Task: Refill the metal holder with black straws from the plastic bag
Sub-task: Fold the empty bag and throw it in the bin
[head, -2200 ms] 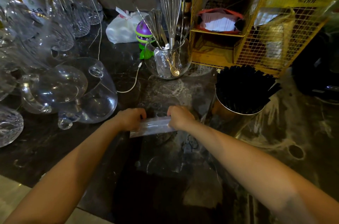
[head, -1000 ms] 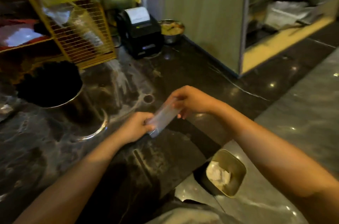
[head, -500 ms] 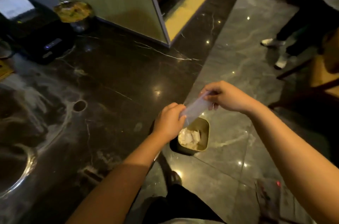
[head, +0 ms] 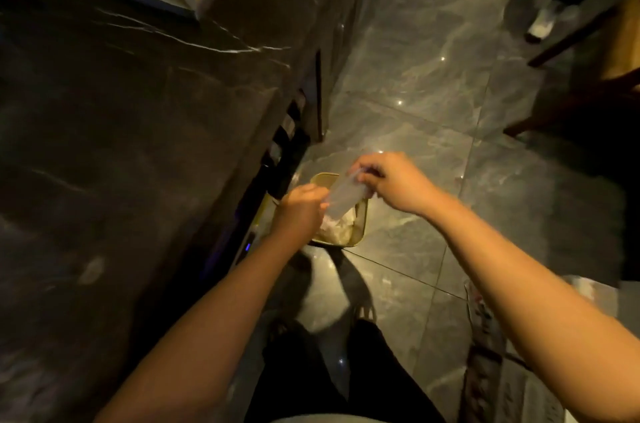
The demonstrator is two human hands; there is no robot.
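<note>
The clear plastic bag (head: 343, 196), folded flat with no straws in it, is held between both hands. My left hand (head: 300, 211) grips its lower end. My right hand (head: 391, 180) pinches its upper end. The bag hangs directly above a small yellow-rimmed waste bin (head: 360, 232) on the floor, which holds crumpled white paper. The metal holder and the black straws are out of view.
The dark marble counter (head: 121, 118) fills the left side, its edge running down to the bin. The grey tiled floor (head: 415, 76) lies to the right. Another person's feet in white shoes (head: 540, 24) stand at the top right beside dark chair legs (head: 571, 104).
The view has swung right and down, from the counter with the straw-filled holder to the floor. Both hands carried the empty bag off the counter to above the waste bin.
</note>
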